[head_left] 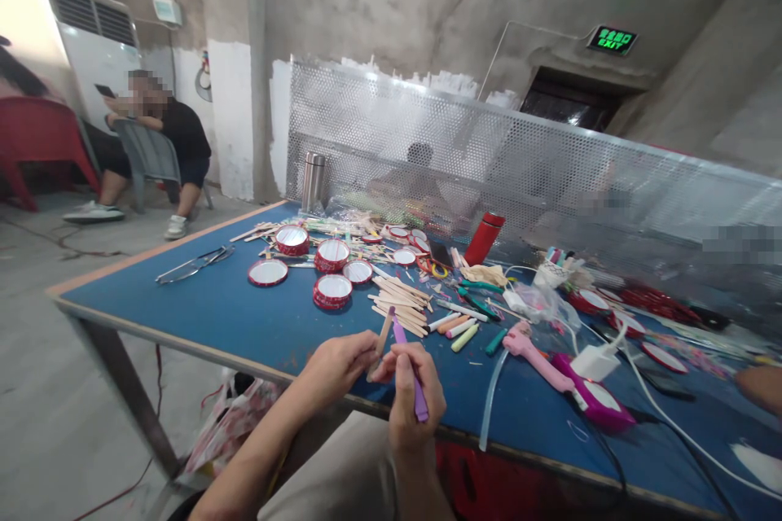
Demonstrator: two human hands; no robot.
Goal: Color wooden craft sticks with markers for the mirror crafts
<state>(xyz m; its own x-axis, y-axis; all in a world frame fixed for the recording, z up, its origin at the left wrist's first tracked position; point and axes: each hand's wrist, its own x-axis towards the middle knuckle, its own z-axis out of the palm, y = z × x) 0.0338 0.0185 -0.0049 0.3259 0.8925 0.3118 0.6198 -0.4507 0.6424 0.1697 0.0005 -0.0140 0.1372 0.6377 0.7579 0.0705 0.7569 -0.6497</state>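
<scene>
Head cam: your L hand [343, 360] pinches wooden stick [384, 334], R hand [421, 383] grips purple pen [400, 332]. Stick pile [400, 301] lies just beyond on worktop [201, 301].

- Exit sign [612, 40], wall, upper right of the frame: reads "EXIT" in green capitals on a dark panel.
- Same panel, upper line: green Chinese characters, blurred.
- Red-sided round pieces [332, 291], centre of the frame: pale side markings, illegible.

The near stick [384, 334] is matt wood, the pen [420, 401] smooth plastic; the far-left flask [314, 181] (shiny, too) is metal.
</scene>
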